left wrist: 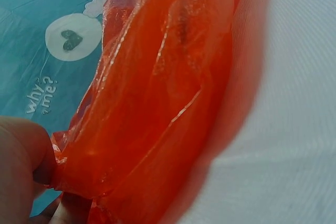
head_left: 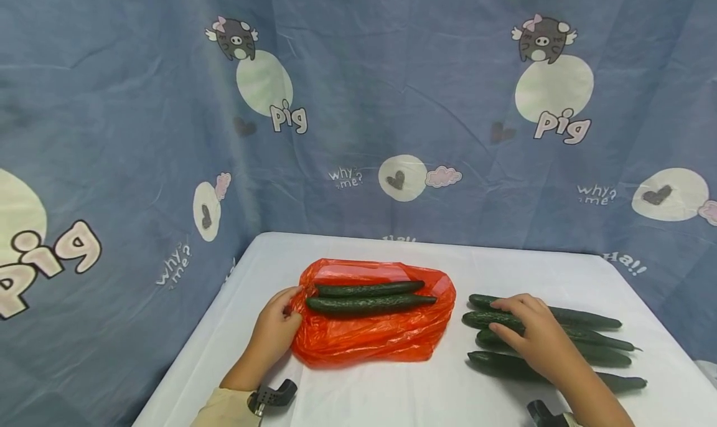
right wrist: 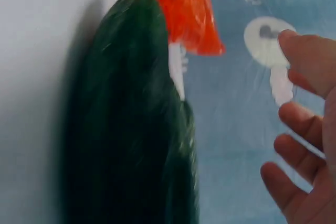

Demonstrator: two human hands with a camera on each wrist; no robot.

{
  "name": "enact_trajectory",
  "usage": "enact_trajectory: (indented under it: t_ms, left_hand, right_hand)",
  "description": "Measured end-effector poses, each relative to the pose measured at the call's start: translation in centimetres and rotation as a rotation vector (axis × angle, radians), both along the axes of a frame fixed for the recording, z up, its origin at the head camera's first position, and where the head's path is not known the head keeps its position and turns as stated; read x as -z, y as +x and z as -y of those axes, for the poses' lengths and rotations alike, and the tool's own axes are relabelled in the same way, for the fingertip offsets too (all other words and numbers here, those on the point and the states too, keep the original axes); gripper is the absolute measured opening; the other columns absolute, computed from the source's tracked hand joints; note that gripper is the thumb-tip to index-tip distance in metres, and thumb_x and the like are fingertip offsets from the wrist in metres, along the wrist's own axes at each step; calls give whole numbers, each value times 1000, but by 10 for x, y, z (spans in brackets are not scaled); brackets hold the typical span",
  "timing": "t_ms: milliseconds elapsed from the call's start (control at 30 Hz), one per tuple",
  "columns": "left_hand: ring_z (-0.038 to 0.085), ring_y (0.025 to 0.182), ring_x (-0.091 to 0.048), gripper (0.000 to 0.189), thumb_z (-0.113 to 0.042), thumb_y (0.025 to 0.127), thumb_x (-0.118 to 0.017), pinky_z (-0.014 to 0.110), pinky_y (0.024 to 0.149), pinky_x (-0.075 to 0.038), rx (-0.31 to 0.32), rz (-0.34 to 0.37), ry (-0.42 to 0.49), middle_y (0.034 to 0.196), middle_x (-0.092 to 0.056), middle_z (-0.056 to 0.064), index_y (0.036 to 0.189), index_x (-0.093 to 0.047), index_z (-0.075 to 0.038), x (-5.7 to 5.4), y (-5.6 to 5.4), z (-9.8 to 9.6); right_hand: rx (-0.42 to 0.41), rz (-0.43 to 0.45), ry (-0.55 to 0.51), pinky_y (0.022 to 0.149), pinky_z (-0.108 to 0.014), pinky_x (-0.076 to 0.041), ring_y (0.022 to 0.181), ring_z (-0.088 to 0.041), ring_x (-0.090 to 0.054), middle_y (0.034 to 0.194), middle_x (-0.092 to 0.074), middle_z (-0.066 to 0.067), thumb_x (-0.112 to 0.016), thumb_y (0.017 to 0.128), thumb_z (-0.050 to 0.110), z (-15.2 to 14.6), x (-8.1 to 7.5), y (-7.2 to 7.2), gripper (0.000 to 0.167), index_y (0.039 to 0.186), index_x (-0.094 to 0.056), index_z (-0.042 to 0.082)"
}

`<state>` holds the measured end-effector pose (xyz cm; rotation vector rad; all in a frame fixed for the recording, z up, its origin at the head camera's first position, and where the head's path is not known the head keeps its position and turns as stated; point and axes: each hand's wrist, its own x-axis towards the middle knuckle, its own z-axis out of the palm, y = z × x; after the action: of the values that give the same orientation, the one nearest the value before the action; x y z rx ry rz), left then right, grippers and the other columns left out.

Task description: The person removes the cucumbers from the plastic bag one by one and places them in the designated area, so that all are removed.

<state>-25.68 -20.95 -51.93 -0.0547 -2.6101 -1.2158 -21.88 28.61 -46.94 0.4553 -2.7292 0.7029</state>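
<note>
An orange-red plastic bag [head_left: 370, 343] lies spread on the table, with two dark green cucumbers [head_left: 371, 304] side by side on its upper part. My left hand [head_left: 276, 324] pinches the bag's left edge; in the left wrist view the crumpled film [left wrist: 142, 129] runs in between thumb and fingers. To the right of the bag, several more cucumbers [head_left: 596, 321] lie in a rough row. Over their left part is my right hand [head_left: 538, 330], fingers spread and slightly bent. The right wrist view shows that hand [right wrist: 310, 129] apart from the nearest cucumber [right wrist: 123, 114], nothing in its grasp.
A white cloth covers the table [head_left: 386, 396]. Behind and to the left hangs a blue curtain [head_left: 347, 228] with pig prints, close against the table's edges. A strip of bare cloth separates the bag from the loose cucumbers.
</note>
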Motion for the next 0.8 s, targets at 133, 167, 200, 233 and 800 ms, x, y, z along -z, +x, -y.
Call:
enact_trajectory:
  t_ms: [133,167,200,233,800]
  left_hand:
    - [23,106,-59,58,-1,89,-59,40,92,-50,-3,21,6,151,-57,10,147,-61,-9,-1,0,0]
    - [23,106,-59,58,-1,89,-59,40,93,-50,-4,23,6,151,-57,9,147,-61,-9,0,0,0]
    - [24,108,-59,58,0,89,-59,41,93,-50,-5,23,5,151,-57,10,146,-61,-9,0,0,0]
    - [24,109,-59,58,0,89,-59,42,94,-50,-4,22,8,151,-57,10,146,-61,-9,0,0,0]
    - [24,107,-60,58,1,89,-60,37,89,-51,-10,10,8,151,-57,12,146,-61,-8,-3,2,-2]
  right_hand:
    - [-41,-19,-7,92,-54,-54,112,-24,-63,117,-69,-1,-82,90,24,21,-4,-10,37,125,-73,17]
    - [-48,-7,-10,92,-53,-55,112,-23,-64,117,-69,0,-82,91,25,26,-4,-12,37,126,-73,17]
    - [-56,2,-16,92,-52,-56,111,-23,-64,117,-69,0,-82,91,25,31,-5,-14,38,126,-73,17]
    - [-66,15,-24,92,-52,-56,111,-23,-65,117,-69,1,-82,91,26,36,-5,-16,38,127,-72,17]
    - [-222,118,-180,98,-49,-56,115,-22,-66,123,-65,5,-82,91,24,122,-8,-39,40,129,-71,18]
